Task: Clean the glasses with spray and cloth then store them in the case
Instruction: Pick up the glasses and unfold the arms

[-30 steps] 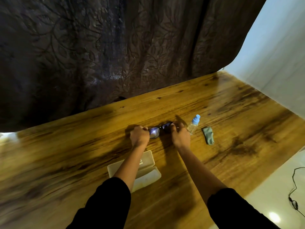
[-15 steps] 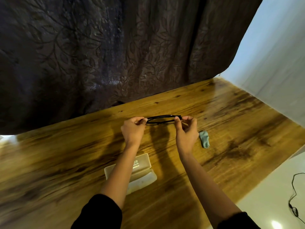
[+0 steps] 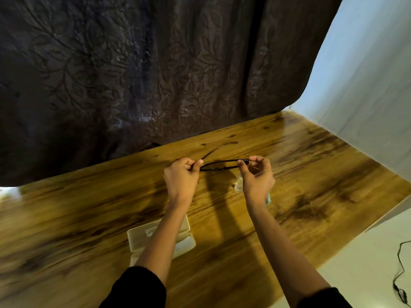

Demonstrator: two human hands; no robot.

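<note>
The left hand (image 3: 181, 178) pinches the left end of the glasses (image 3: 222, 165) between thumb and curled fingers, and the right hand (image 3: 258, 177) pinches the right end the same way, so the dark frame hangs lifted between them above the middle of the table (image 3: 322, 174), nearer its far edge than its near one. The frame is seen almost edge-on and thin; one temple arm appears to jut away toward the far edge, though blur makes that uncertain. Just beside and partly behind the right hand, a pale glint looks like the spray bottle (image 3: 238, 185), mostly hidden, and a sliver of greenish cloth (image 3: 268, 199) shows past the right wrist; both rest on the table, toward its right edge. Close to the near edge, under the left forearm, the cream case (image 3: 142, 238) lies open. The dark patterned curtain (image 3: 133, 74) hangs behind the far edge. Cleaning seems not yet begun, since neither spray nor cloth is in hand. The risks I would judge from here: fingertips pressing on the lenses would smear them further; letting go with one hand to fetch the bottle leaves the frame dangling from one end, where it could twist or drop onto the hard wood; and a low right wrist could knock the bottle over.
</note>
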